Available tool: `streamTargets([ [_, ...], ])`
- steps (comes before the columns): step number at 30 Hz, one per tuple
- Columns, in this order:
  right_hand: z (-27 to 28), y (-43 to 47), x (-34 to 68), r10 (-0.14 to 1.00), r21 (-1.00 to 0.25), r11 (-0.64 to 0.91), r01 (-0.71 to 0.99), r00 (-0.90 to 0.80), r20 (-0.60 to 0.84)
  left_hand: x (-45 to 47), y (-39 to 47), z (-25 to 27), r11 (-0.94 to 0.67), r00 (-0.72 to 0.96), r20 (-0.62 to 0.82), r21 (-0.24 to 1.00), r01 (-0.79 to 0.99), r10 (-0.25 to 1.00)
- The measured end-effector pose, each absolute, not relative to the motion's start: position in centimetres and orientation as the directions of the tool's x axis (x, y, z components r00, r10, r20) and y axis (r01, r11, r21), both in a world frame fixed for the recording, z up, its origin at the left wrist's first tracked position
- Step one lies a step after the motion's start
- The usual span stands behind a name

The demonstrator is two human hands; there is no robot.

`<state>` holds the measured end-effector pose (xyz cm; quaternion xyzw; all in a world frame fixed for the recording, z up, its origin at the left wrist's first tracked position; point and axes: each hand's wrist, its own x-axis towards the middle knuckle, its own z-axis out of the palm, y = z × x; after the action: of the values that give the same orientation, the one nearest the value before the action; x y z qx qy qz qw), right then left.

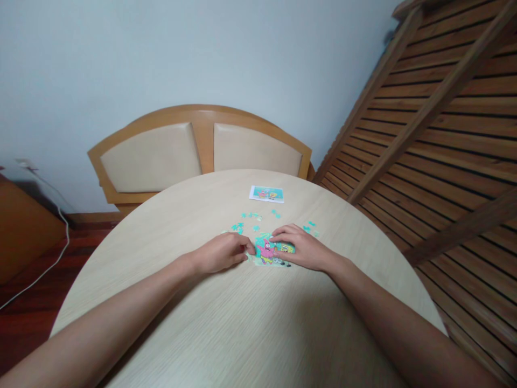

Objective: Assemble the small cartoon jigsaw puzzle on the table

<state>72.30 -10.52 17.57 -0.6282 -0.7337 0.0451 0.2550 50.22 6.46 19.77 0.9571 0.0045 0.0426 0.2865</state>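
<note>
A partly assembled jigsaw puzzle with a pink starfish and a yellow sponge character lies flat on the table. My left hand rests at its left edge, fingers curled in and thumb close to the index finger. What it may hold is too small to make out, though pale bits show by the fingertips. Over the puzzle's right part lies my right hand, fingers and thumb apart and touching its surface. That hand hides some of the picture. Loose turquoise puzzle pieces lie beyond my left hand.
More loose pieces lie beyond my right hand. A reference picture card sits farther back on the round wooden table. Behind stands a padded chair or bench back. Wooden slats rise at right; a white cable hangs at left.
</note>
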Motion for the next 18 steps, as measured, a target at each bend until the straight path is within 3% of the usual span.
streamTargets([
  [12,17.83,-10.60,72.19,0.947,-0.393,0.208,0.896,-0.083,0.311,50.32,6.83,19.55,-0.897,0.982,0.139,0.439,0.052,0.126],
  [18,17.81,-10.60,72.23,0.946,-0.392,0.209,0.896,-0.084,0.313,50.39,6.68,19.45,-0.852,0.982,0.132,0.521,0.047,0.134],
])
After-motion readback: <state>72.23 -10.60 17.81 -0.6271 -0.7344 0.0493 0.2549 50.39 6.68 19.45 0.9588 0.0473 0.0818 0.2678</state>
